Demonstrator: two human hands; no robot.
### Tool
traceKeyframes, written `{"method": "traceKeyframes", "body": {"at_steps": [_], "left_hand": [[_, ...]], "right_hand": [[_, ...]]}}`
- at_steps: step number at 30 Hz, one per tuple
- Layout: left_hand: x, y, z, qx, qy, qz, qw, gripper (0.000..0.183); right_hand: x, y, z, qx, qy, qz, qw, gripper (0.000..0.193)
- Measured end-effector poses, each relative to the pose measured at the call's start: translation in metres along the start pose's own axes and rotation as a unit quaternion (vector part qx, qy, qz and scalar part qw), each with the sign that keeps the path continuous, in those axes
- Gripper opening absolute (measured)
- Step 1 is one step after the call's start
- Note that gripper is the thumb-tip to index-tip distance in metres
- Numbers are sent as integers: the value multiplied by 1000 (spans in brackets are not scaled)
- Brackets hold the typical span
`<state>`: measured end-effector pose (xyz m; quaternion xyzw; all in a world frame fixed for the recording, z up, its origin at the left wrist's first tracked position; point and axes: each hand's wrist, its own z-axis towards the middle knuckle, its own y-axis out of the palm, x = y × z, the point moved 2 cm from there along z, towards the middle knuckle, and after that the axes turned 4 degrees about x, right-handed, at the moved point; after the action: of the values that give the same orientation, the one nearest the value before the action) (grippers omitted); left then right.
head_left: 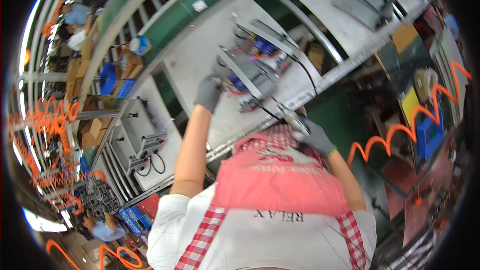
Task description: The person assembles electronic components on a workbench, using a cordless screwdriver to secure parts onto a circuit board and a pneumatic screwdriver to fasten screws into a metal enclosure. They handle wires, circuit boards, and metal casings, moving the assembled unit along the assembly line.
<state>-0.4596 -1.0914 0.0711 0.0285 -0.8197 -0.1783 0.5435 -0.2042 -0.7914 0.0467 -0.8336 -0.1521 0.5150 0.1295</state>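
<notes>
Grey-gloved hands work at a pale bench board [180,45], on which a wired metal unit [240,72] lies in front of the person, near the board's closer edge. The left hand [209,92] is at the unit's left end, fingers bent beside the wiring; blur hides whether they grip or only touch. The right hand [317,137] is closed around a light cylindrical tool [295,120], held just beyond the apron and apart from the metal. Good practice here, as judged from the layout: steady the unit from its frame rather than by its red wires [234,90], keep the black cable [306,72] clear of the tool, and bring the tool in square to the surface. The loose wiring appears the part most easily pinched.

Containers: at the left, an open grey metal housing [134,142] lies with black cables looped at its near end. Beyond it are a blue bin [107,78] and open cardboard boxes [130,65], their contents too small to identify. Another blue bin [430,132] stands at the right; its contents cannot be told.
</notes>
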Motion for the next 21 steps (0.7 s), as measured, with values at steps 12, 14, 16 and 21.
{"method": "traceKeyframes", "body": {"at_steps": [12, 14, 16, 21], "left_hand": [[-12, 62, -78, -3, -174, -132, 976, 24], [-17, 58, -79, 0, -177, -106, 978, 26], [-14, 64, -84, 8, -164, -105, 981, 24], [-27, 64, -84, -25, -90, -102, 990, 24]], "right_hand": [[-105, 5, -37, -25, -49, 178, 982, 32], [-115, 7, -39, -40, -47, 165, 984, 32], [-117, 9, -42, -48, -30, 155, 986, 33], [-123, 9, -44, -39, -11, 117, 992, 35]]}}
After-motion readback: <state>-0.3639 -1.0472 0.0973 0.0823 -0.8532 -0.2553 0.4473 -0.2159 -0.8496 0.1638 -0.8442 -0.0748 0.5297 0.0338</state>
